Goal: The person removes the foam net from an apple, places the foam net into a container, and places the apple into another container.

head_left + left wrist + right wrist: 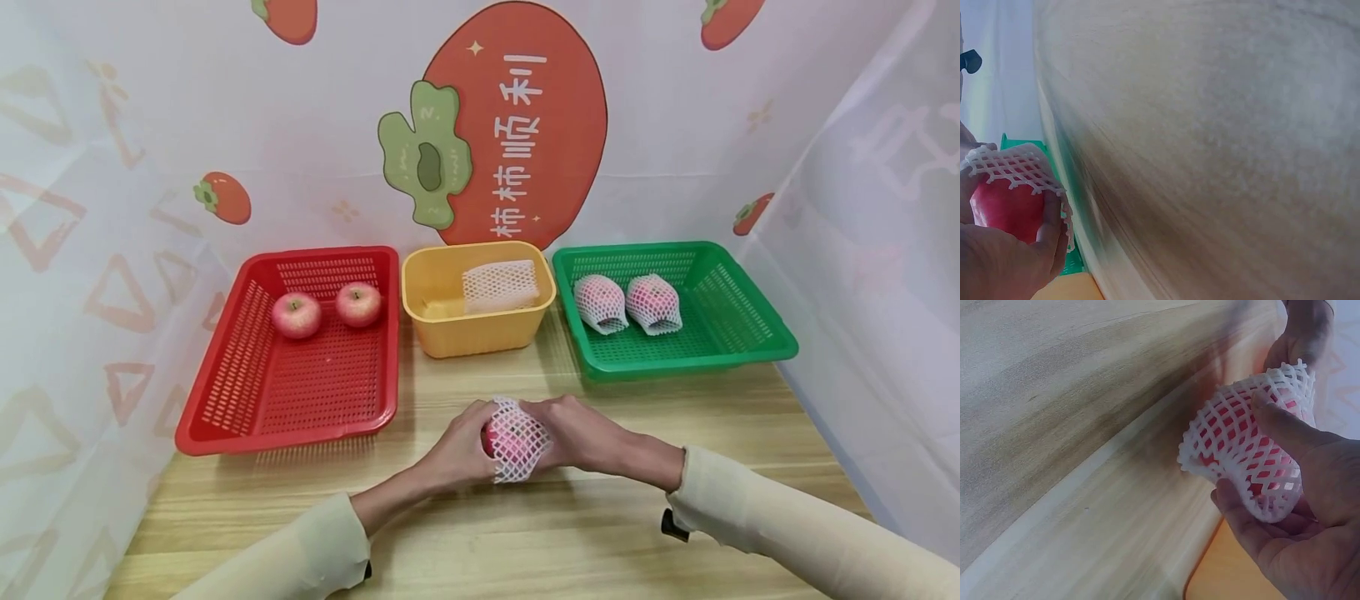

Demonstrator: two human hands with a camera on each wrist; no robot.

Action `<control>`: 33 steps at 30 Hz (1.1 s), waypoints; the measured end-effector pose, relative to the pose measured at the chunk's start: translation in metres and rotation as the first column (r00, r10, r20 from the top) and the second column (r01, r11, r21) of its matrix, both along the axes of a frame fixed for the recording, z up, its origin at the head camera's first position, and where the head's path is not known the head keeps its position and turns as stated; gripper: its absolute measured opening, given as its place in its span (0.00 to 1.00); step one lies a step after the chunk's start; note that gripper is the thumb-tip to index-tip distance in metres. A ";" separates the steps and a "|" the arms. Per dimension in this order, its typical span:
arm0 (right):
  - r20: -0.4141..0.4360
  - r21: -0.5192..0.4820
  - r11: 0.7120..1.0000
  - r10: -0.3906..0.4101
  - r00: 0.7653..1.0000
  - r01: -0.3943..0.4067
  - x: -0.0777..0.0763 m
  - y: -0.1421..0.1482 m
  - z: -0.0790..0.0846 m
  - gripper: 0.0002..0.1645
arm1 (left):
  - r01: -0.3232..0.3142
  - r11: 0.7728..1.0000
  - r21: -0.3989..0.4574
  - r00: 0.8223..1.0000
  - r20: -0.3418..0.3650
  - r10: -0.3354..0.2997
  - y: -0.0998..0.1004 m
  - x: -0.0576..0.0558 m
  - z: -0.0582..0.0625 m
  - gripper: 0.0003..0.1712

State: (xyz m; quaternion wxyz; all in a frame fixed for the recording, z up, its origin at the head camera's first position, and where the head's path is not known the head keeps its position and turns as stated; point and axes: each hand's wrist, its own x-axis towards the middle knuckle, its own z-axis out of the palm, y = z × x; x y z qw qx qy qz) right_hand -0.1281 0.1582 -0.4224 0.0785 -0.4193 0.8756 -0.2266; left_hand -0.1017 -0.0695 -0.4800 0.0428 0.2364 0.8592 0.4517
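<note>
Between both hands, above the near middle of the table, is a red apple (1007, 209) partly covered by a white foam net sleeve (517, 440). My left hand (463, 446) grips the apple from the left, where its bare red skin shows in the left wrist view. From the right, my right hand (577, 435) holds the netted side. In the right wrist view its thumb lies on the foam net (1235, 431) and the fingers curl beneath the net's open end. The far side of the apple is hidden by the net and hands.
A red basket (386, 408) at left holds two bare apples (296, 315). Centrally, a yellow bin (472, 335) contains flat foam nets (500, 286). The green basket (735, 354) at right has two netted apples (652, 302). A printed white cloth (315, 125) encloses the table's back and sides.
</note>
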 end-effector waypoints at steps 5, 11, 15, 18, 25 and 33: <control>-0.020 -0.013 1.000 -0.002 1.000 0.001 -0.001 0.004 0.003 0.39 | -0.038 0.999 0.019 0.999 0.012 0.038 0.000 0.000 0.002 0.38; -0.034 -0.063 0.997 -0.044 0.998 0.042 -0.001 0.007 0.003 0.33 | -0.064 0.998 0.012 0.998 0.012 0.064 -0.002 -0.002 0.002 0.38; -0.038 -0.092 0.994 -0.066 0.997 0.062 -0.001 0.009 0.002 0.24 | -0.071 0.997 0.015 0.997 0.034 0.071 -0.005 -0.001 0.001 0.39; -0.049 -0.105 0.991 -0.088 0.995 0.083 -0.002 0.009 0.002 0.15 | -0.079 0.997 0.012 0.996 0.046 0.078 -0.007 -0.001 0.001 0.40; -0.063 -0.118 0.985 -0.136 0.989 0.128 -0.005 0.014 0.007 0.07 | -0.119 0.993 0.019 0.990 0.076 0.117 -0.011 -0.001 0.002 0.46; -0.076 -0.107 0.982 -0.167 0.983 0.158 -0.009 0.019 0.018 0.07 | -0.136 0.990 0.024 0.987 0.095 0.133 -0.021 0.002 0.000 0.47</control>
